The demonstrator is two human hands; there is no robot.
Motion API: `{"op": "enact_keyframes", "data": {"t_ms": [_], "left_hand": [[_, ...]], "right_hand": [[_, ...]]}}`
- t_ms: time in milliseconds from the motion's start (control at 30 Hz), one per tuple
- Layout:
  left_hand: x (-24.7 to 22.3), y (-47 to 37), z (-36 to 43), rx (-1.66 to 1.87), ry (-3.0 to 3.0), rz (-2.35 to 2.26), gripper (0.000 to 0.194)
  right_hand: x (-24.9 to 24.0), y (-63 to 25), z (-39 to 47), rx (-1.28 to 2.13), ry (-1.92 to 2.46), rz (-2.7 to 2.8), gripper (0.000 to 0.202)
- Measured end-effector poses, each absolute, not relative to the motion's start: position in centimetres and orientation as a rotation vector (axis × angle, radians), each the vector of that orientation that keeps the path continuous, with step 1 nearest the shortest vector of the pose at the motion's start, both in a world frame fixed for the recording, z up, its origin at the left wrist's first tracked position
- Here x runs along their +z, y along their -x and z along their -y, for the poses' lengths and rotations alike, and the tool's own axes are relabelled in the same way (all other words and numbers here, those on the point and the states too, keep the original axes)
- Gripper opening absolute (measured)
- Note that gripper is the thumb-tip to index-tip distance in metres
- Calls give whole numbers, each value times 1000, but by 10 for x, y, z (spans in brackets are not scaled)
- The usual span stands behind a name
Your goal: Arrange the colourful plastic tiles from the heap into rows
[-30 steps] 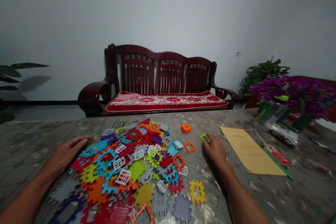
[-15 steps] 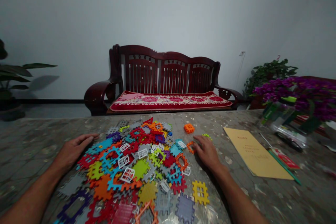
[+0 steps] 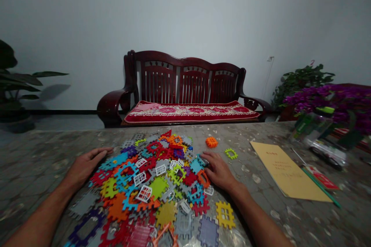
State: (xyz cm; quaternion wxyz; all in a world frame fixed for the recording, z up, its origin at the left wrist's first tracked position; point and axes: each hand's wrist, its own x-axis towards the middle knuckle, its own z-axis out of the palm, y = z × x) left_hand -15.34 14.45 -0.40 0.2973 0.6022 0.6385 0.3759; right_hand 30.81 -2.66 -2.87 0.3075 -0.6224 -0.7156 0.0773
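A heap of flat, notched plastic tiles (image 3: 150, 185) in many colours covers the middle of a marbled table (image 3: 34, 162). My left hand (image 3: 84, 166) lies flat and open at the heap's left edge, fingers touching the blue tiles. My right hand (image 3: 218, 171) rests palm down on the heap's right edge, over an orange frame tile; whether it grips a piece is hidden. A small orange assembled block (image 3: 211, 142) and a green frame tile (image 3: 231, 153) lie apart just beyond that hand. A yellow tile (image 3: 225, 214) lies near my right forearm.
A yellow folder (image 3: 285, 170) with a green pen (image 3: 319, 186) lies at the right, next to a clear container (image 3: 327, 148) and purple flowers (image 3: 333, 102). A dark wooden bench (image 3: 185, 88) with a red cushion stands behind the table. Potted plants flank the room.
My right hand has left the green frame tile on the table and slid left onto the heap's right edge. My left hand stayed at the heap's left edge.
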Motion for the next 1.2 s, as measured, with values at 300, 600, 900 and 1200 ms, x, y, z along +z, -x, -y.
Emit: {"op": "enact_keyframes", "data": {"t_ms": [300, 600, 900, 1200], "left_hand": [[-5, 154, -146, 1006, -1560, -1661, 42], [-9, 156, -148, 983, -1552, -1657, 48], [-7, 155, -148, 939, -1580, -1688, 52], [-5, 154, -147, 959, -1608, -1695, 51]], "right_hand": [[-44, -309, 10, 232, 1617, 1577, 37], [-42, -317, -3, 307, 1728, 1441, 40], [-31, -308, 6, 148, 1899, 1532, 40], [-8, -291, 16, 280, 2050, 1695, 61]]}}
